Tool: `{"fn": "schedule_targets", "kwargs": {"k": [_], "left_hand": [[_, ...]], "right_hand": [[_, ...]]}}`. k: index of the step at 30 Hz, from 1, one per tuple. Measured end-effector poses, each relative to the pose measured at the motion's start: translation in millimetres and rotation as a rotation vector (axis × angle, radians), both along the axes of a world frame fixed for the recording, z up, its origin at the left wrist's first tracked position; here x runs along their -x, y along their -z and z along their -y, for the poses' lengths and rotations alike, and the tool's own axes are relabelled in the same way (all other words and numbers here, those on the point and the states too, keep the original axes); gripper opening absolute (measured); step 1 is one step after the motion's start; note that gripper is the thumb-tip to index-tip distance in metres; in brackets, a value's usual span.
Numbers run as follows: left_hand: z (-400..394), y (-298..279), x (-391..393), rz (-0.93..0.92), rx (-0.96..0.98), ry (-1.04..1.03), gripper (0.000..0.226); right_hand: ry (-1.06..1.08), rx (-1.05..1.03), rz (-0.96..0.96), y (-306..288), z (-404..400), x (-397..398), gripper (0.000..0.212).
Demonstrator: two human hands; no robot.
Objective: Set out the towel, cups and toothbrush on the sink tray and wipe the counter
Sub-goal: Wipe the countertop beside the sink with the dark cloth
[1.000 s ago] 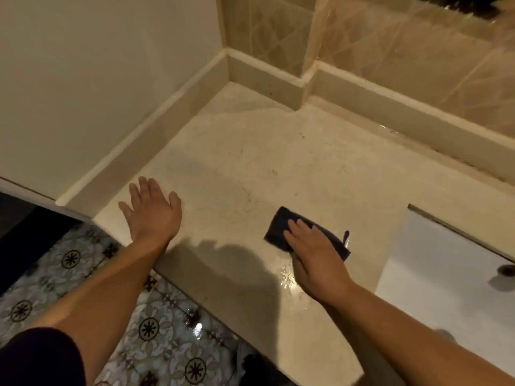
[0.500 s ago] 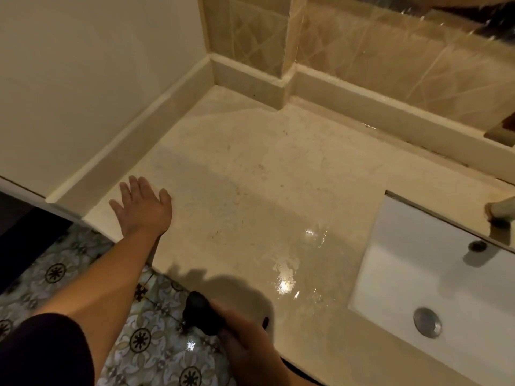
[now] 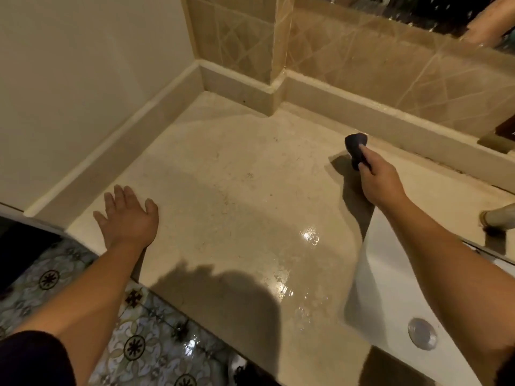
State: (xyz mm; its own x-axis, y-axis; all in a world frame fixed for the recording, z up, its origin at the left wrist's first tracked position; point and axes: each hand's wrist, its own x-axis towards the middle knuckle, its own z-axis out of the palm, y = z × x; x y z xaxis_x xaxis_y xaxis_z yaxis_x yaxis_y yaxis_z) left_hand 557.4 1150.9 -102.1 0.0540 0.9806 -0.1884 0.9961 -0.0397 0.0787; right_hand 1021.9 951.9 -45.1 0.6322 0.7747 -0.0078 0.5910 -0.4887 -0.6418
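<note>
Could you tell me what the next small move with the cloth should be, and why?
Probably lower the dark cloth, bunched in the right hand, onto the counter near the back ledge and draw it toward the front. The cloth looks raised, casting a shadow beside it, and wet glints still show on the counter nearer the sink. The left hand lies flat at the counter's front edge, clear of that path.

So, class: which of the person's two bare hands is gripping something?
The right hand, closed around a bunched dark cloth near the counter's back ledge. The left hand lies flat, fingers spread, on the beige stone counter.
</note>
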Motion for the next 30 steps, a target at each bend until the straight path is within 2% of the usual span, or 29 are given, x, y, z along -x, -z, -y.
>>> {"fn": "schedule_targets", "kwargs": {"k": [3, 6, 11, 17, 19, 21, 22, 25, 27, 28, 30], "left_hand": [[-2.2, 3.5, 0.6, 0.004, -0.010, 0.000, 0.071], [-2.7, 4.3, 1.3, 0.006, -0.025, -0.007, 0.074], [-1.4, -1.0, -2.2, 0.022, -0.009, -0.013, 0.077], [-1.9, 0.2, -0.2, 0.023, 0.004, 0.001, 0.075], [-2.6, 0.0, 0.9, 0.024, 0.012, 0.002, 0.075], [-3.3, 0.2, 1.5, 0.033, 0.019, 0.010, 0.074], [-2.8, 0.1, 1.4, 0.036, 0.019, 0.012, 0.074], [-2.9, 0.8, 2.6, 0.044, 0.028, 0.013, 0.073], [-4.0, 2.4, 3.4, 0.046, 0.026, 0.019, 0.073], [-4.2, 3.0, 4.3, 0.042, 0.027, 0.020, 0.074], [-4.6, 3.1, 4.8, 0.045, 0.040, 0.022, 0.074]], "right_hand": [[-0.187, 0.230, 0.238, 37.8, -5.5, -29.2, 0.046], [-0.258, 0.259, 0.301, 44.9, 2.2, -6.9, 0.045], [-0.468, 0.207, 0.287, 36.2, 77.8, 105.7, 0.045], [-0.508, 0.108, 0.199, 30.0, 153.8, 242.9, 0.058], [-0.546, 0.114, 0.115, 31.9, 164.4, 278.9, 0.059], [-0.571, 0.063, 0.008, 35.4, 172.3, 312.0, 0.043], [-0.576, 0.031, 0.036, 36.4, 172.9, 327.7, 0.037], [-0.532, -0.091, 0.112, 39.7, 173.5, 365.7, 0.055], [-0.477, -0.176, -0.013, 39.3, 174.6, 380.5, 0.038], [-0.422, -0.185, -0.153, 40.2, 174.7, 385.5, 0.033], [-0.250, -0.091, -0.623, 32.5, 171.1, 388.4, 0.049]]}}
